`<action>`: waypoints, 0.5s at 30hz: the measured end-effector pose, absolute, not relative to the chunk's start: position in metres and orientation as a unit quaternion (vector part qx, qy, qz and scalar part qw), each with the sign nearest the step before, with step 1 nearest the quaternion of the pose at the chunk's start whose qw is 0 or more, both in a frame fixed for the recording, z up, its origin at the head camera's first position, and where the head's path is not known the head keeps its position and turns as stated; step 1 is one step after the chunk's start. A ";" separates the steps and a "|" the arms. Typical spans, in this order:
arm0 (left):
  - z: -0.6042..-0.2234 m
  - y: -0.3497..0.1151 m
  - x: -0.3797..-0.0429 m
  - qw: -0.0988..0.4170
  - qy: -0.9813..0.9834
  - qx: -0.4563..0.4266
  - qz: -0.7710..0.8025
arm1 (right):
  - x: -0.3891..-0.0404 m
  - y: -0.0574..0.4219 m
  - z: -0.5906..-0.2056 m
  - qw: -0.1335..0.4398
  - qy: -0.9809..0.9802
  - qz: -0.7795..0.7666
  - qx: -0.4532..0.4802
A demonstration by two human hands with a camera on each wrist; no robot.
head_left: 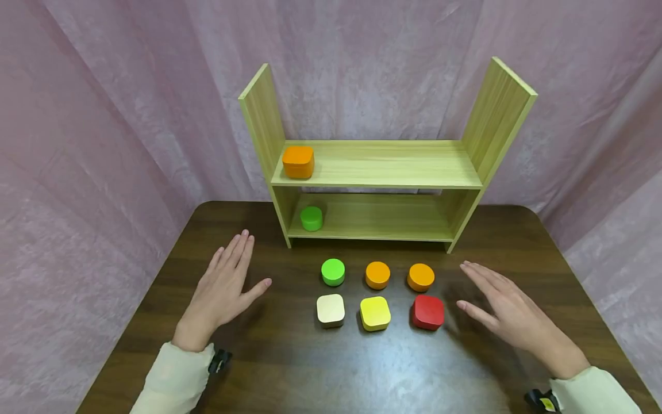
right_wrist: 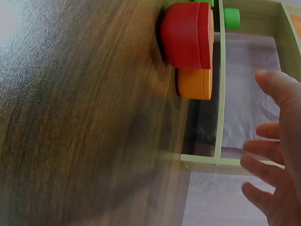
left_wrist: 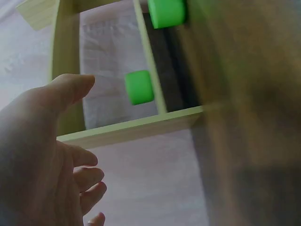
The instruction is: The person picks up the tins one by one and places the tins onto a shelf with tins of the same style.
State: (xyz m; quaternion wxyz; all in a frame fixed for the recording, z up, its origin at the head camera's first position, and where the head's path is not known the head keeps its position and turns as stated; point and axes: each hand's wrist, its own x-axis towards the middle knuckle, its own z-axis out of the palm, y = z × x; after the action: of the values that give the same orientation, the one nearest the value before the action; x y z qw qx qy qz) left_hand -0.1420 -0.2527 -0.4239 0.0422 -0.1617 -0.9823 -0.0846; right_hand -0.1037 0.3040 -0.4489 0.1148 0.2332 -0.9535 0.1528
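My left hand (head_left: pixel 221 287) is held over the left of the table, fingers extended and thumb spread, with nothing in it. On the right, my right hand (head_left: pixel 517 313) has its fingers stretched toward the shelf and holds nothing; its thumb points at the red rounded-square box (head_left: pixel 428 312). Between the hands stand two rows of small lidded boxes. The back row has a round green box (head_left: pixel 333 272) and two round orange boxes (head_left: pixel 377 275) (head_left: pixel 421 277). In front are a cream square box (head_left: pixel 330 310), a yellow square box (head_left: pixel 375 313) and the red one.
A two-tier wooden shelf (head_left: pixel 377 164) with tall side panels stands at the table's back. An orange square box (head_left: pixel 298 162) sits at the left of its upper board, a round green box (head_left: pixel 311 218) below it. Pink curtains (head_left: pixel 129 115) hang behind the dark wooden table (head_left: pixel 289 374).
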 end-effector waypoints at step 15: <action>-0.329 -0.256 -0.162 0.144 -0.966 -0.196 -0.091 | -0.098 0.290 -0.435 0.046 -0.941 0.183 0.279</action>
State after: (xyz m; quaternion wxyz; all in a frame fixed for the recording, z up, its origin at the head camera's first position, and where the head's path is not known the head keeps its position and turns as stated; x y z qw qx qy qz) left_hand -0.1619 -0.2559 -0.3294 0.1438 -0.1956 -0.9658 -0.0914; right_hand -0.0978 0.2899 -0.4354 0.0455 0.2792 -0.9415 0.1832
